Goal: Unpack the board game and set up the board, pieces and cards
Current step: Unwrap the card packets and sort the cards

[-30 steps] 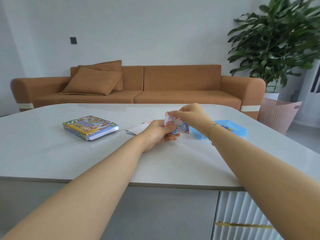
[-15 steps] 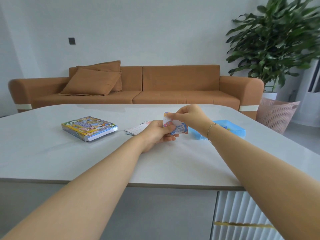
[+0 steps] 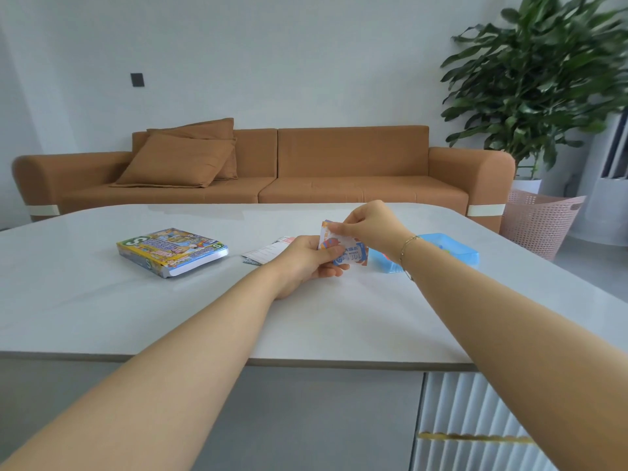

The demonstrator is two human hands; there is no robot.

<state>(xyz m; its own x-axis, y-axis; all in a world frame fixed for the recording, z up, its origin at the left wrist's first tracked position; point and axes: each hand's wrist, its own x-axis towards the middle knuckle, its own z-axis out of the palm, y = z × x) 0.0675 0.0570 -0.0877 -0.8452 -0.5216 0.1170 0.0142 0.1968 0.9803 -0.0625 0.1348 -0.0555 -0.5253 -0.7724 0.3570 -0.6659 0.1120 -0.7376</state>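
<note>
Over the tabletop: a small pack of cards [image 3: 343, 248] is held up just above the white tabletop [image 3: 102, 300], near the middle.
Left hand: the left hand [image 3: 306, 263] is curled around the lower left part of the pack, with its thumb laid across the printed face.
Right hand: the top corner of the pack is pinched by the fingers [image 3: 339, 228] of the right hand [image 3: 370, 226]; a thin bracelet [image 3: 406, 248] is worn at that wrist.
Game box: the colourful game box [image 3: 171, 250] is seen lying flat on the tabletop, well to the left of the hands.
Leaflet: a printed leaflet [image 3: 266, 254] is spotted flat between the box and the left hand.
Blue tray: a blue plastic tray [image 3: 452, 253] is partly hidden behind the right wrist; its contents cannot be made out.
Background: an orange sofa [image 3: 339, 164] is set against the wall, with a potted plant [image 3: 543, 79] and a pink basket [image 3: 540, 222] to the right.
</note>
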